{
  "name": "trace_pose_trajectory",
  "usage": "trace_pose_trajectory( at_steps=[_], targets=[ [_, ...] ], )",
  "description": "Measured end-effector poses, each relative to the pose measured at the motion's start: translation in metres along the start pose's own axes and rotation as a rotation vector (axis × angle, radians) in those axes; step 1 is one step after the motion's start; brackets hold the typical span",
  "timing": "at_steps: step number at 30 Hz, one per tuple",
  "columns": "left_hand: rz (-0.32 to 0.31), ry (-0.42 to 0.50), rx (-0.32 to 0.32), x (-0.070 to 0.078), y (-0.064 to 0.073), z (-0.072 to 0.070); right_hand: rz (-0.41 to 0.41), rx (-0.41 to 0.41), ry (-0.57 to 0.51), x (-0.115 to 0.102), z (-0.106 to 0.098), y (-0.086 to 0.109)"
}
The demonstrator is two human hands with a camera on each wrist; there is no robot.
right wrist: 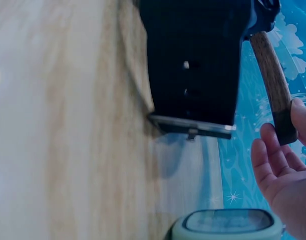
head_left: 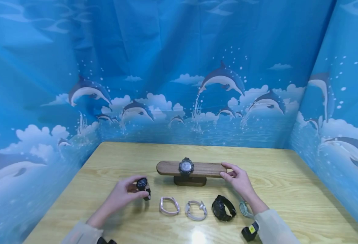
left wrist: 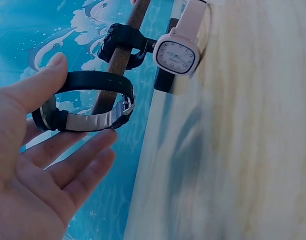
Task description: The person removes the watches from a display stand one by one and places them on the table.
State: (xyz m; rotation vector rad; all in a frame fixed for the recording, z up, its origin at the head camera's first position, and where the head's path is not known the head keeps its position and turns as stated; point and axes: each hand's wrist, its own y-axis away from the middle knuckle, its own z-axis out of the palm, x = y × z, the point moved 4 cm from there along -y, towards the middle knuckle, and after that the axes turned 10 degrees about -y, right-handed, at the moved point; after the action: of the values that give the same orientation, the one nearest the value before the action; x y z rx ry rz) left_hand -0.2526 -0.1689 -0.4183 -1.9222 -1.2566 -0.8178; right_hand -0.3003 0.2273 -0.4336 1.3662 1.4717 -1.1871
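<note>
My left hand [head_left: 126,193] pinches a black wristwatch [head_left: 142,183] between thumb and fingers, left of the stand. In the left wrist view its buckled strap [left wrist: 100,80] forms a closed loop, the face turned mostly away. A wooden watch stand [head_left: 207,168] with a long rounded bar stands at mid-table, and a dark wristwatch with a round face [head_left: 186,166] is fastened around the bar left of its middle. My right hand [head_left: 238,179] holds the bar's right end, thumb on the near side and fingers at the far side, as the right wrist view shows too.
Nearer me lie a pink watch [head_left: 170,212], a pale watch [head_left: 196,217], a big black watch [head_left: 223,208] and a mint-green watch [head_left: 245,209]. A black watch with a yellow patch [head_left: 251,229] lies by the right sleeve. Blue dolphin-print curtains [head_left: 179,51] hang around the wooden table [head_left: 130,156].
</note>
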Motion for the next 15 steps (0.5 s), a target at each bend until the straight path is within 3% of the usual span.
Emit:
trace_pose_trajectory(
  at_steps=[15],
  targets=[
    [0.023, 0.014, -0.038, -0.003, 0.0093, 0.0106, -0.001, -0.008, 0.006, 0.0049, -0.0009, -0.0002]
  ],
)
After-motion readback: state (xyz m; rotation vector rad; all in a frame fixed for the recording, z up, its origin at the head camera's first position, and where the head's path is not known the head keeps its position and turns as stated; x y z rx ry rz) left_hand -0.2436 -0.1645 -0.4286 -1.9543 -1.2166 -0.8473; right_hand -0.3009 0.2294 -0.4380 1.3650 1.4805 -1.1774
